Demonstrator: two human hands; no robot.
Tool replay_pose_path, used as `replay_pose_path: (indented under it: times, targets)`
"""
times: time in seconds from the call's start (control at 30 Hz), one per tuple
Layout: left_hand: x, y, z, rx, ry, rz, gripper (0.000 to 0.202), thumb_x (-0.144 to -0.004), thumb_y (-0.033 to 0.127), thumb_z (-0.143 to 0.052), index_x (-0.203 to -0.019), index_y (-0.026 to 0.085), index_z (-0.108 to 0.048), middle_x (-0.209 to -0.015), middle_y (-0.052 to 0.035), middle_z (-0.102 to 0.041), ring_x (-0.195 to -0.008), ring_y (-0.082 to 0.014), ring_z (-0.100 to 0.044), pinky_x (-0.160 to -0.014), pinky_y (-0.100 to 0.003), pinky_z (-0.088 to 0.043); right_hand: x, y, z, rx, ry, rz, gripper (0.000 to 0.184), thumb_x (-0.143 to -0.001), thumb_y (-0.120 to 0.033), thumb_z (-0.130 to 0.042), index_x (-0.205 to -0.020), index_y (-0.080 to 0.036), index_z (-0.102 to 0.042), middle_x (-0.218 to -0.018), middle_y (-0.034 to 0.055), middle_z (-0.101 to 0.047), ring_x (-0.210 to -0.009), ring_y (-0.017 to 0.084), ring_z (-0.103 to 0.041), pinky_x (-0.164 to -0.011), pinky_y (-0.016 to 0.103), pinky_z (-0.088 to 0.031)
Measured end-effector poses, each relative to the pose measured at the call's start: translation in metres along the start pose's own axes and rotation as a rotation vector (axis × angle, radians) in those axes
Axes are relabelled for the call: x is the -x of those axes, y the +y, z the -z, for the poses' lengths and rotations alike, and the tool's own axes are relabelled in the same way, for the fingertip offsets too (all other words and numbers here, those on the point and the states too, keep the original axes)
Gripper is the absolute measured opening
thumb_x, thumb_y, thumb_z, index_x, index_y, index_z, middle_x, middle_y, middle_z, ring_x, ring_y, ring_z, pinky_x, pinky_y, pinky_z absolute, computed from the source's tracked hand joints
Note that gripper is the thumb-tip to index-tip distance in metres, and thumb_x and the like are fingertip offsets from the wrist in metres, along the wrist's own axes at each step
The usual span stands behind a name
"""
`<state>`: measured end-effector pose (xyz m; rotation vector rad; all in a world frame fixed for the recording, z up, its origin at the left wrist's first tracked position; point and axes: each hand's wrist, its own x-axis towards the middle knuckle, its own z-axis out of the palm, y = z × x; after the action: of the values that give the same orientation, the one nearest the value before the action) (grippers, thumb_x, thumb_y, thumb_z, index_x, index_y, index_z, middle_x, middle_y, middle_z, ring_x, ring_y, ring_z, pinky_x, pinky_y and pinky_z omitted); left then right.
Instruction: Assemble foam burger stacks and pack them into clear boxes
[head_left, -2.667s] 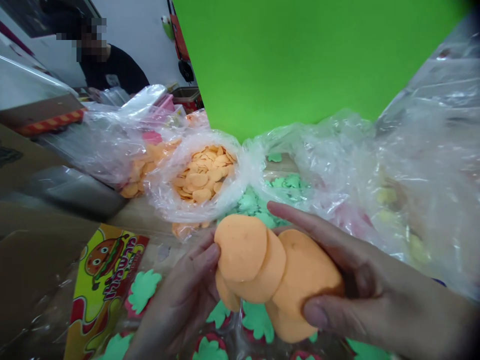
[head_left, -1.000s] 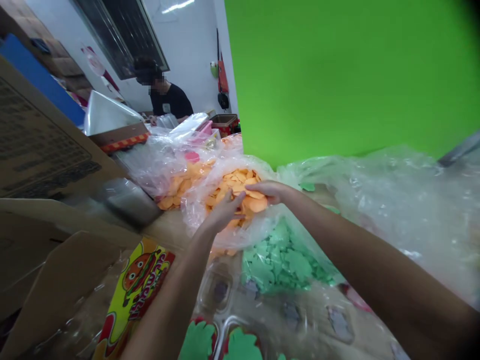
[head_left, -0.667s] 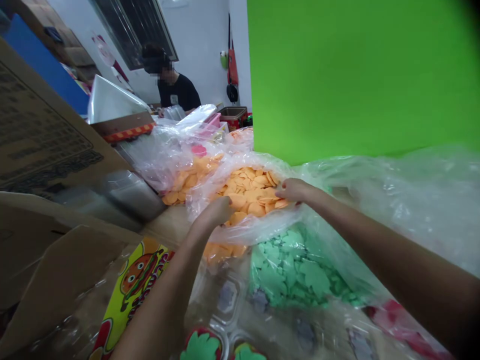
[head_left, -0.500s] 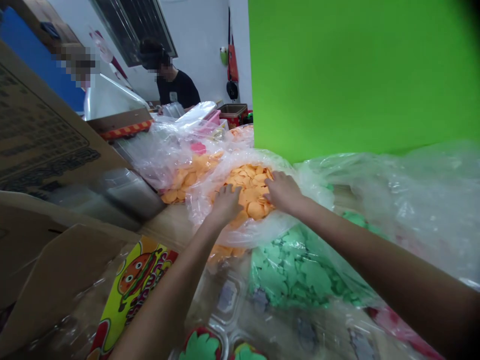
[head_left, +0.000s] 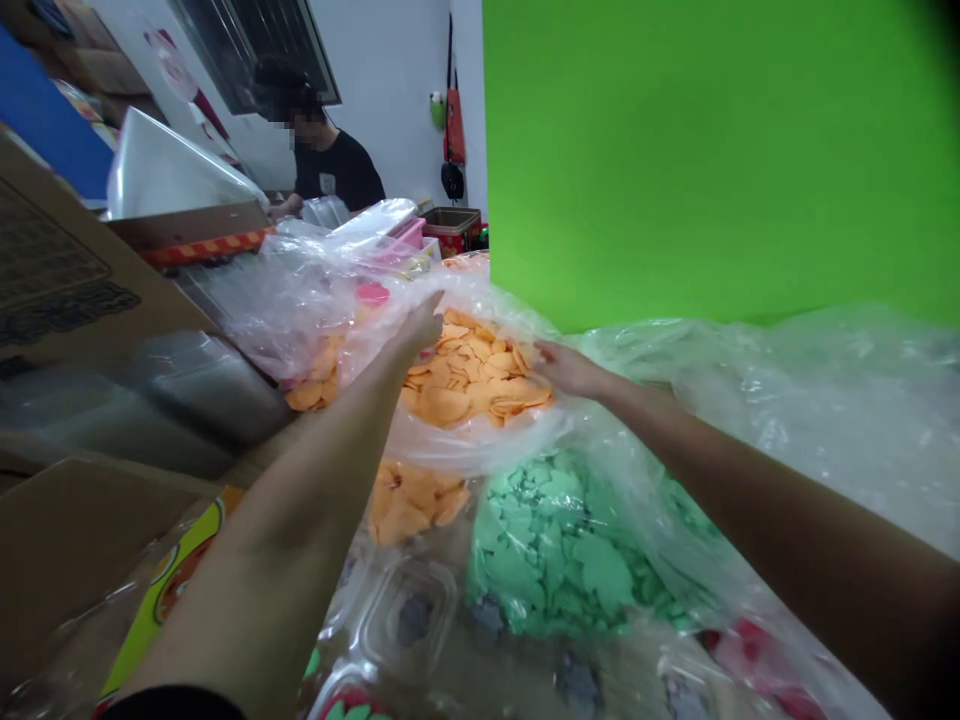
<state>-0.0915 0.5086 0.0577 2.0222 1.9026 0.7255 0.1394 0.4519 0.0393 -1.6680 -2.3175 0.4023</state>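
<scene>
A clear plastic bag (head_left: 450, 447) lies open in the middle, filled with flat orange foam pieces (head_left: 472, 370). At its far left rim is my left hand (head_left: 426, 328), fingers closed on the plastic and partly hidden by blur. My right hand (head_left: 570, 370) pinches the bag's right side, beside the orange pieces. Closer to me, a second bag holds green foam pieces (head_left: 562, 550) with leaf-like edges. More orange pieces (head_left: 412, 500) show under the front of the open bag.
Clear plastic trays (head_left: 405, 610) lie at the front. Cardboard boxes (head_left: 67, 270) line the left side, and a bright green panel (head_left: 712, 160) stands at the right. Loose plastic sheeting (head_left: 810, 400) spreads on the right. Across the table sits a person in a black shirt (head_left: 349, 170).
My left hand has moved from the orange pieces up to the bag's far left rim. My right hand has shifted off the pieces to the right side. The view has turned slightly right.
</scene>
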Motion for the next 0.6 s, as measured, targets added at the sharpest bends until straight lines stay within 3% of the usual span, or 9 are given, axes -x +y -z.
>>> replay_pose_path:
  times: [0.1, 0.23, 0.37, 0.5, 0.6]
  targets:
    - [-0.017, 0.012, -0.012, -0.057, 0.067, -0.089, 0.043, -0.088, 0.032, -0.053, -0.128, 0.019, -0.044, -0.137, -0.0107, -0.041, -0.12, -0.0287, -0.045, -0.097, -0.054, -0.038, -0.018, 0.014, 0.003, 0.004, 0.152, -0.204, 0.035, -0.089, -0.03, -0.054, -0.122, -0.017, -0.051, -0.126, 0.0095, -0.052, -0.108, 0.024, -0.055, -0.089, 0.047, -0.047]
    - [-0.024, 0.018, -0.045, -0.168, -0.09, -0.217, 0.04, -0.087, 0.032, -0.053, -0.124, 0.018, -0.048, -0.132, -0.0105, -0.047, -0.116, -0.0271, -0.049, -0.096, -0.052, -0.04, -0.013, 0.021, -0.014, 0.014, 0.253, -0.37, 0.041, -0.088, -0.029, -0.055, -0.126, -0.018, -0.047, -0.134, 0.0103, -0.045, -0.117, 0.028, -0.048, -0.095, 0.052, -0.04]
    - [-0.025, 0.019, -0.071, -0.293, -0.297, -0.361, 0.046, -0.085, 0.033, -0.056, -0.128, 0.02, -0.045, -0.139, -0.0106, -0.04, -0.124, -0.0299, -0.041, -0.1, -0.055, -0.034, -0.003, 0.027, -0.025, 0.011, 0.272, -0.405, 0.044, -0.088, -0.028, -0.056, -0.129, -0.018, -0.045, -0.139, 0.0107, -0.04, -0.123, 0.03, -0.043, -0.098, 0.054, -0.037]
    - [-0.031, 0.034, -0.091, -0.404, -0.404, -0.436, 0.065, -0.081, 0.038, -0.061, -0.137, 0.018, -0.034, -0.148, -0.0146, -0.026, -0.134, -0.0357, -0.023, -0.105, -0.058, -0.022, 0.0, 0.033, -0.024, 0.012, 0.291, -0.384, 0.043, -0.088, -0.028, -0.056, -0.129, -0.018, -0.045, -0.138, 0.0107, -0.041, -0.122, 0.03, -0.044, -0.097, 0.053, -0.038]
    - [-0.038, 0.052, -0.104, -0.471, -0.451, -0.466, 0.056, -0.083, 0.037, -0.058, -0.132, 0.018, -0.04, -0.145, -0.0129, -0.032, -0.133, -0.0338, -0.028, -0.105, -0.058, -0.022, 0.0, 0.036, -0.024, 0.014, 0.301, -0.36, 0.043, -0.088, -0.027, -0.056, -0.128, -0.018, -0.045, -0.138, 0.0105, -0.042, -0.121, 0.029, -0.045, -0.096, 0.053, -0.039]
